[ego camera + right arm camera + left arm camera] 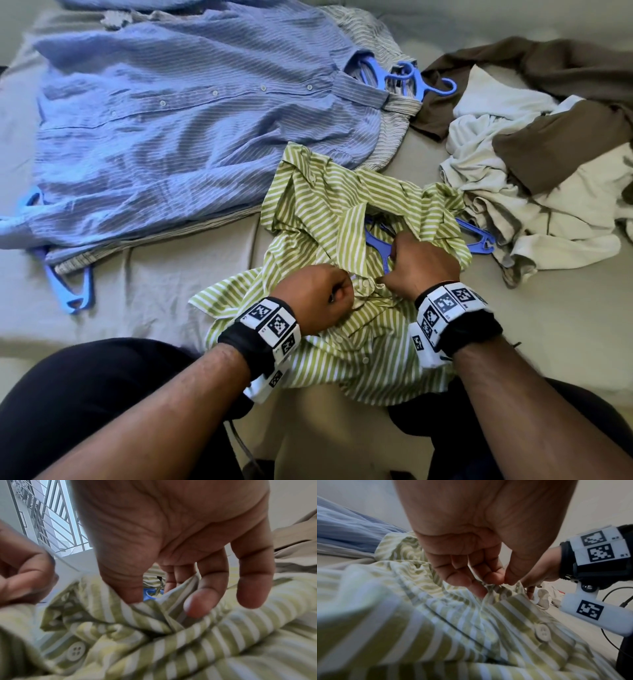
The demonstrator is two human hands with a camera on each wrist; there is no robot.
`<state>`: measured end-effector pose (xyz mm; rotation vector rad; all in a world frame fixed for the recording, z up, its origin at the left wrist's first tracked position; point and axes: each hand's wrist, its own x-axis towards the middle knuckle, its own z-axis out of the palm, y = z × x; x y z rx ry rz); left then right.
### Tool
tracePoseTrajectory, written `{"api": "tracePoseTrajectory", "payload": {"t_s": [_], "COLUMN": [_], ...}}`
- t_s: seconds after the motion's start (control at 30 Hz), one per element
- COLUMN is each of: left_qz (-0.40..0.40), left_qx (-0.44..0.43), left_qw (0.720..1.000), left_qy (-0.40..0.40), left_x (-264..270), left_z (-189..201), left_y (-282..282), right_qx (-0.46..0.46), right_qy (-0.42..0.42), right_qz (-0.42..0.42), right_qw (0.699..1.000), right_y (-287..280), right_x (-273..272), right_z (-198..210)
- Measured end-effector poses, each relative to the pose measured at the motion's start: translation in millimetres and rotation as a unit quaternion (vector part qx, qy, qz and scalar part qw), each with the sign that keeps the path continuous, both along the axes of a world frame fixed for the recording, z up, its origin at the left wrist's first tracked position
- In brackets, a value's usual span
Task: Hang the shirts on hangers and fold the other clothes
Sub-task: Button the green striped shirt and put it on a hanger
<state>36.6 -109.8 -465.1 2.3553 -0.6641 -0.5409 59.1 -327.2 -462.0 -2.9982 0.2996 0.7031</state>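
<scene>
On the bed (161, 298), right in front of the person's knees, there's a green-and-white striped shirt (346, 353) spread out kind of rumpled, with a blue hanger (376, 245) poking through the neck opening and its other end sticking out on the right side. Both hands are down on the front edges of the shirt near the collar. The left hand (317, 298) has its fingers curled in and is pinching the fabric edge between thumb and fingertips (493, 576), you can see that pretty clearly in the left wrist view. The right hand (423, 265) is doing the same on the other side, thumb (126, 588) pressed into a fold of the striped cloth with the fingers curled around it. The two hands sit just beside each other. One white button (75, 651) shows a bit below the pinched spot. Up and to the left, a blue striped shirt (191, 130) lies flat on top of a grey striped one, blue hanger hooks (416, 80) sticking out at the collars. Off to the right there's a messy pile of brown and white clothes (534, 164), touching the green shirt's far corner.
</scene>
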Motion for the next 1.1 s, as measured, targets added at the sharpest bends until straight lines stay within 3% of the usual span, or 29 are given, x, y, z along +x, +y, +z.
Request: {"api": "tracePoseTrajectory", "payload": {"t_s": [0.13,0.27,0.37,0.47,0.7,0.83,0.93,1.03,1.1], "left_qz": [-0.016,-0.033,-0.064,-0.087,-0.048,-0.094,-0.117,-0.064,0.018], "left_qx": [0.052,0.118,0.148,0.173,0.171,0.240,0.269,0.212,0.100], "left_qw": [0.997,0.987,0.981,0.975,0.981,0.966,0.956,0.975,0.994], "left_qy": [0.051,0.103,0.107,0.110,0.076,0.018,-0.015,-0.022,-0.029], "left_x": [0,-2,-5,-15,-49,-84,-106,-104,-93], "left_z": [-11,-18,-17,-18,-9,9,30,76,114], "left_y": [16,29,36,41,54,64,71,71,69], "right_qx": [-0.013,-0.025,-0.014,-0.018,-0.022,0.030,0.047,0.049,0.058], "right_qy": [0.037,0.016,-0.015,0.015,0.003,-0.133,-0.231,-0.320,-0.400], "right_qz": [0.089,0.120,0.121,0.128,0.147,0.122,0.101,0.107,0.118], "right_qw": [0.995,0.992,0.992,0.991,0.989,0.983,0.967,0.940,0.907], "right_y": [6,14,17,17,28,16,2,-8,-10], "right_x": [-10,-17,-20,-27,-43,-9,18,22,7], "right_z": [4,-3,1,4,30,110,223,347,415]}}
